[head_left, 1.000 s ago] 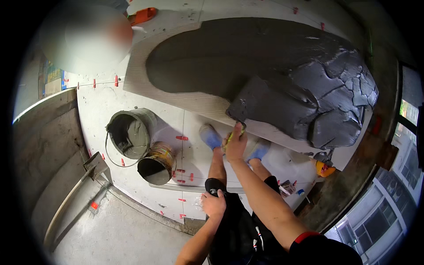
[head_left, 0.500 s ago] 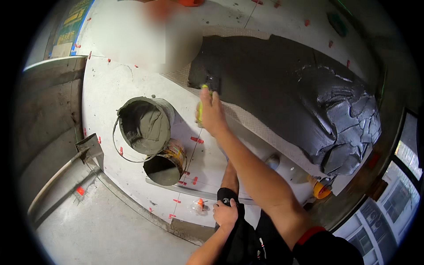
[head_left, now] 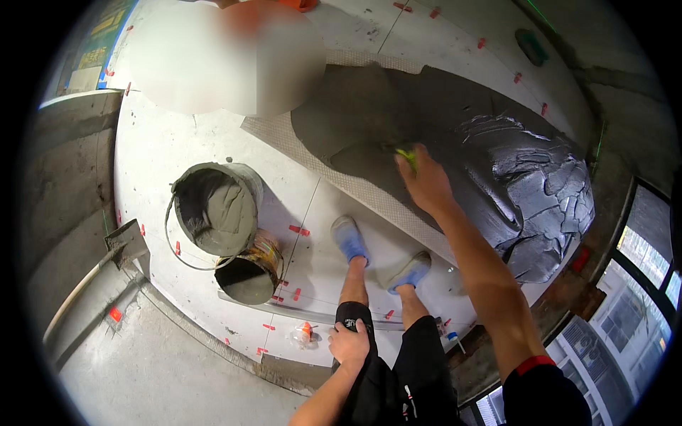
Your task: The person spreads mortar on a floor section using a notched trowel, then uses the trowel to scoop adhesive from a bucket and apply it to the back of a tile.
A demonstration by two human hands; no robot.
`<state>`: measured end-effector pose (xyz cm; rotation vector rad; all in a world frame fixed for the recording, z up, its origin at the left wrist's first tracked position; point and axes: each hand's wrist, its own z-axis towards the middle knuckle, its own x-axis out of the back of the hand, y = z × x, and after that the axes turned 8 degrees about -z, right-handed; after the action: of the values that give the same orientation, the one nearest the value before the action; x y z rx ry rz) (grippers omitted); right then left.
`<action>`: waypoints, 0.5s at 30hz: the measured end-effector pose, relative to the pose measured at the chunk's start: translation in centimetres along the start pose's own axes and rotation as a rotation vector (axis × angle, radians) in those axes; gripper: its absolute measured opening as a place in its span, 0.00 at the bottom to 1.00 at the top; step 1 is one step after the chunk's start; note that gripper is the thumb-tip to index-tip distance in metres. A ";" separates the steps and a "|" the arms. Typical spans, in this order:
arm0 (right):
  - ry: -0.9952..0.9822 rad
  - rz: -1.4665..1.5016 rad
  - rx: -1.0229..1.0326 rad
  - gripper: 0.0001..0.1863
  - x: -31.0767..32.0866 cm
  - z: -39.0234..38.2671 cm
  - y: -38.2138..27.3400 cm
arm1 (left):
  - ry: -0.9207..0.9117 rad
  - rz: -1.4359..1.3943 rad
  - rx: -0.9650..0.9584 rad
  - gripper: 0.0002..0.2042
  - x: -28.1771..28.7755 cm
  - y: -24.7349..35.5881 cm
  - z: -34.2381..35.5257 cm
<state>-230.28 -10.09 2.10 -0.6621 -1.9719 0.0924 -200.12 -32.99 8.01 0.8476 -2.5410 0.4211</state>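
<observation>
Right hand [head_left: 425, 186] moved rightward across wet mortar [head_left: 497, 170], fingers grasping yellow-handled tool [head_left: 408, 155].

The person wears black shorts [head_left: 398, 376] with small white markings on the legs, a black short sleeve [head_left: 540, 390] edged by a narrow red band on the right arm, and pale blue shoes [head_left: 349, 238], leaving both forearms and lower legs bare.
</observation>
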 end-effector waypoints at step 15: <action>-0.243 0.621 -0.086 0.28 -5.2 -0.8 -6.6 | 0.008 0.037 0.004 0.29 1.5 1.2 0.8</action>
<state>-230.57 -18.41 0.51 -1.3554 -1.9362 0.4857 -202.22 -33.14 7.83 0.8003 -2.5521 0.4409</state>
